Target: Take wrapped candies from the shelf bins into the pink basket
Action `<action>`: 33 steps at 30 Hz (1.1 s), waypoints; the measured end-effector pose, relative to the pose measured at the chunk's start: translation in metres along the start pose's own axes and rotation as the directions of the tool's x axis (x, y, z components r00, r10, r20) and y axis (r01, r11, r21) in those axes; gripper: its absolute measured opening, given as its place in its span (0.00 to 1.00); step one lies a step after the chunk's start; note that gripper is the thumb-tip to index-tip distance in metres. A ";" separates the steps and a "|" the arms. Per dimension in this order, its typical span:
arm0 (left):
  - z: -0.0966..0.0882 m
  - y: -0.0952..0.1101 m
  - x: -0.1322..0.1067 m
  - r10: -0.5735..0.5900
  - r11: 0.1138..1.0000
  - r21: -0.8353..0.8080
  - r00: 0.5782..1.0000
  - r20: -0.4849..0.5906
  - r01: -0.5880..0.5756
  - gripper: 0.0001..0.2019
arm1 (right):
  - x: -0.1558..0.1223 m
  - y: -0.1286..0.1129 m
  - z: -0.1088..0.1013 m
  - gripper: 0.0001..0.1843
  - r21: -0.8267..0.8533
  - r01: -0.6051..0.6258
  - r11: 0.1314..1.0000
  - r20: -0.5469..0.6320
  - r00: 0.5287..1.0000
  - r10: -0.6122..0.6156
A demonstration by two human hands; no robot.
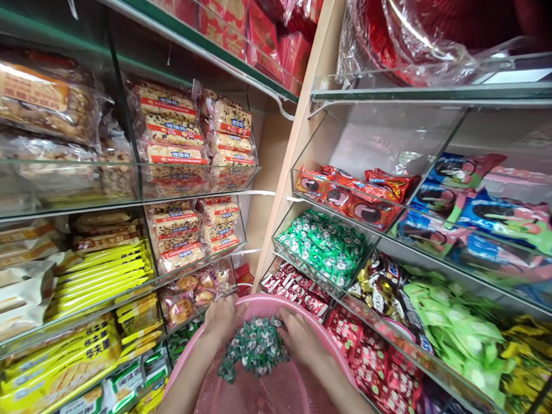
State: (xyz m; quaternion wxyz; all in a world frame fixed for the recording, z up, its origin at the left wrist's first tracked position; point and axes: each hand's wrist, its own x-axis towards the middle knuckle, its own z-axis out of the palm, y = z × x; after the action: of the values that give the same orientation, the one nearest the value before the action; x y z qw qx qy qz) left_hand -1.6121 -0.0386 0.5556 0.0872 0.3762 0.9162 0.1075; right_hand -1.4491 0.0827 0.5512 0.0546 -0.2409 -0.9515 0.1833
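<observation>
A pink plastic basket is in front of me, with a heap of green-and-clear wrapped candies against its far side. My left hand is closed over the far left rim, its fingers wrapped around the edge. Inside the basket, my right hand has its fingers curled against the right side of the heap, touching the wrapped candies. Its fingertips are partly hidden among them. Past the rim, a clear shelf bin holds similar green candies.
Red-and-white wrapped sweets lie just beyond the basket. Yellow packets and sesame snack bars fill the left shelves. A wooden upright divides the racks. Red packets, blue packets and light green packets are at right, behind clear shelf fronts.
</observation>
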 end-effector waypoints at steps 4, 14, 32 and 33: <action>-0.001 0.000 -0.001 -0.002 1.000 -0.004 1.000 0.001 0.002 0.20 | 0.003 0.007 0.010 0.15 -0.025 -0.019 1.000 0.046 0.999 0.021; 0.003 -0.001 0.002 -0.005 1.000 0.006 1.000 0.001 0.005 0.20 | 0.003 0.000 0.008 0.18 0.024 -0.062 0.998 0.048 0.997 0.061; 0.000 -0.001 0.000 0.004 0.999 -0.032 1.000 -0.026 -0.005 0.21 | 0.046 -0.033 -0.143 0.19 -0.219 -0.174 0.960 -0.432 0.900 0.065; 0.001 -0.002 0.000 0.007 0.999 -0.033 1.000 -0.029 -0.008 0.21 | 0.050 -0.030 -0.144 0.20 -0.248 -0.230 0.941 -0.415 0.903 0.112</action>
State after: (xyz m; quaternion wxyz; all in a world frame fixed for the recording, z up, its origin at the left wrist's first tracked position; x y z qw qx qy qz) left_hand -1.6136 -0.0401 0.5541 0.0801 0.3763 0.9141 0.1283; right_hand -1.4788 0.1291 0.6965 0.1929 -0.3616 -0.9121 -0.0069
